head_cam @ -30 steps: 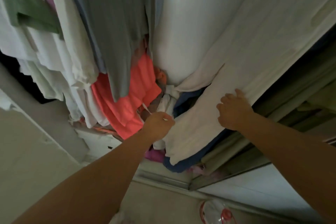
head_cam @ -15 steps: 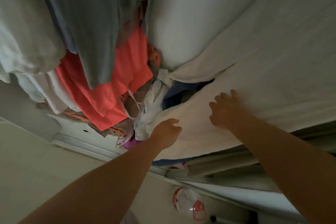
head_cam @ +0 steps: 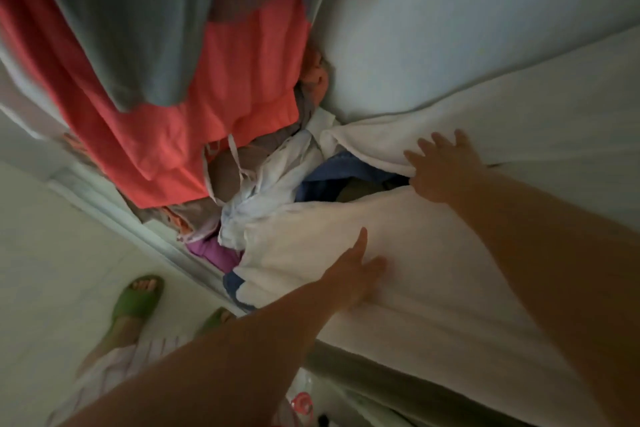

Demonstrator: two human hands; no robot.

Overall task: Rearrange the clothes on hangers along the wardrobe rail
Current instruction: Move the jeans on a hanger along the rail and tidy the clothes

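left hand flat, fingers straight, pressing white garment | right hand fingers spread on its upper fold | coral garment hangs left, under grey garment

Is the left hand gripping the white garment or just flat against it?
Flat. The left hand lies with straight fingers on the white garment, no fabric pinched.

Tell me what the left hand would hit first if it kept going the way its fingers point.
The left hand already lies with straight fingers on the white garment, pointing up along it. Sliding on, it would probably stay on that cloth and then reach the dark gap with the blue garment; depth is unclear.
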